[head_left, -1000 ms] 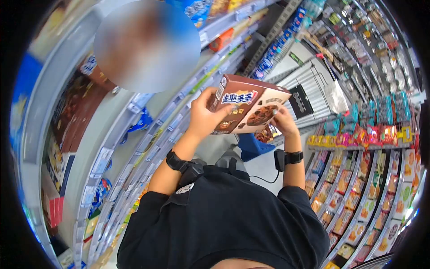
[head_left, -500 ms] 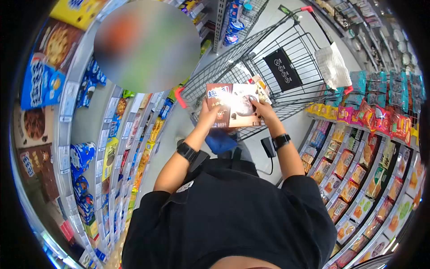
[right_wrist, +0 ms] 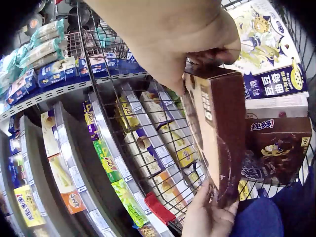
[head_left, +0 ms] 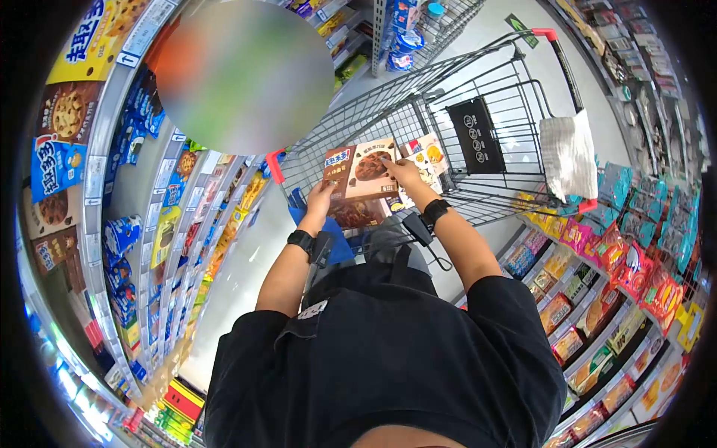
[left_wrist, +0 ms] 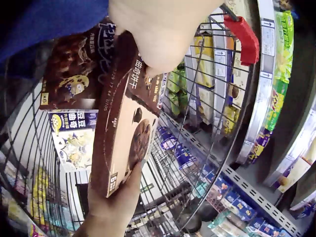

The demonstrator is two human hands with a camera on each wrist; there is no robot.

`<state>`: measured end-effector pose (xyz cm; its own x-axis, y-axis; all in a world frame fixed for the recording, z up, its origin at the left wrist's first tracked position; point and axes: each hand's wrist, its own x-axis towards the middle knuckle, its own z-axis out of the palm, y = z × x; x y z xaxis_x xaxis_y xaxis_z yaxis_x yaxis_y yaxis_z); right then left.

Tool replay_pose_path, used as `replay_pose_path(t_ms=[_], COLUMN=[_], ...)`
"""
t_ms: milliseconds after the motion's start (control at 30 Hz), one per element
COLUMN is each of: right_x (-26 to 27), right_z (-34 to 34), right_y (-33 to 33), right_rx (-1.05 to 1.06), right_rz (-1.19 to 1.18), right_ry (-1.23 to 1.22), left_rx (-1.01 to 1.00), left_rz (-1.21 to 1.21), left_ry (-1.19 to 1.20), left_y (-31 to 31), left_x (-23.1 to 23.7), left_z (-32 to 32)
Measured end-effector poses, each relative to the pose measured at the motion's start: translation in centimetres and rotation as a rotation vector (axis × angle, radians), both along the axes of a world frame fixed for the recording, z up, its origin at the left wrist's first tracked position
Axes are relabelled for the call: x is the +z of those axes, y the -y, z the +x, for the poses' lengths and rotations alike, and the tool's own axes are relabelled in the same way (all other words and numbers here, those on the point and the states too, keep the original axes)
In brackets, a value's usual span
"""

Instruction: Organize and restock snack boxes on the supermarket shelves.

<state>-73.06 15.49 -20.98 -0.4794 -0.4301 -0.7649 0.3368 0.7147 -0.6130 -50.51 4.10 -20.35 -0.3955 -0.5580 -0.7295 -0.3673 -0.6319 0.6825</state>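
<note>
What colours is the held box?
The box is mostly brown and cream with a cookie picture, clearest in the head view.

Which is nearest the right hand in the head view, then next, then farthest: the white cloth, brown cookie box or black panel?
1. Brown cookie box: touching the right hand, on its left.
2. Black panel: to the hand's right.
3. White cloth: farther right, beyond the panel.

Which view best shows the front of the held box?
The head view: the box presents its printed front broadly to the camera. The left wrist view shows that front slanted beside a brown side; the right wrist shows mostly side, the front foreshortened.
</note>
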Motion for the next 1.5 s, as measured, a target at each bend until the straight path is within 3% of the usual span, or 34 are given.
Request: replay_pose_path(t_ms=[133, 200, 333, 367, 467, 533, 633, 700, 767, 800, 867, 900, 1000, 1067, 1133, 1200, 1300, 1400, 1500], right_x=[-5.9, -4.4, 1.3, -4.4, -2.3, -7.1, -6.6, -3.7, -2.7, -2.0, 0.0, 1.2, 5.0, 4.9, 4.8, 4.2, 5.7, 7.3, 8.1], right_z=[0.3, 1.4, 1.5, 1.9, 2.4, 2.7, 3.5, 3.9, 5.1, 5.6, 6.5, 7.1, 10.1, 11.5, 13.1, 13.2, 13.2, 13.0, 13.0], right_y=[2.2, 3.7, 6.4, 6.5, 6.8, 5.6, 4.7, 3.9, 2.6, 2.0, 1.1, 0.2, -0.8, -1.7, -3.3, -3.3, -4.5, -6.0, -8.0], right_rx=[0.09, 0.012, 0.043, 0.128, 0.064, 0.133, 0.12, 0.173, 0.363, 0.453, 0.546, 0.599, 0.792, 1.169, 1.513, 1.426, 1.412, 1.704, 1.558], right_rz=[0.022, -0.065, 0.019, -0.001, 0.044, 0.017, 0.066, 0.104, 0.029, -0.018, -0.088, -0.236, -0.359, -0.574, -0.448, -0.291, -0.317, -0.364, -0.425], right_ry=[-0.019, -0.055, 0.299, 0.165, 0.281, 0.161, 0.093, 0.024, -0.398, -0.609, -0.634, -0.637, -0.516, -0.511, -0.44, -0.024, -0.178, -0.333, -0.464], left_rx=[0.152, 0.195, 0.33, 0.38, 0.411, 0.42, 0.413, 0.205, 0.037, -0.08, -0.165, -0.223, -0.316, -0.299, -0.3, -0.321, -0.327, -0.236, -0.255], left_rz=[0.155, 0.232, 0.297, 0.302, 0.309, 0.318, 0.27, 0.029, -0.34, -0.508, -0.779, -1.046, -1.139, -1.137, -1.082, -0.973, -0.733, -0.637, -0.666], left_ry=[0.064, 0.103, 0.107, 0.094, 0.039, 0.024, 0.132, 0.141, 0.061, 0.246, 0.313, 0.352, 0.567, 0.733, 0.856, 0.925, 0.706, 0.566, 0.578], left_y=[1.0, 1.3, 0.9, 0.7, 0.5, 0.3, 0.1, -0.3, -1.2, -1.4, -2.5, -2.9, -4.1, -5.4, -7.0, -8.8, -11.1, -12.3, -13.2], left_x=[3.3, 4.0, -1.4, -2.5, -3.8, -1.8, 0.0, -0.5, 0.2, 1.4, 6.3, 7.4, 12.8, 13.6, 13.6, 12.3, 8.8, 7.6, 7.2], left_z=[-0.2, -0.2, 2.1, 2.4, 3.1, 2.5, 1.8, 1.9, 1.6, 1.4, 1.5, 1.9, 3.7, 5.5, 7.3, 8.9, 10.3, 10.4, 10.4])
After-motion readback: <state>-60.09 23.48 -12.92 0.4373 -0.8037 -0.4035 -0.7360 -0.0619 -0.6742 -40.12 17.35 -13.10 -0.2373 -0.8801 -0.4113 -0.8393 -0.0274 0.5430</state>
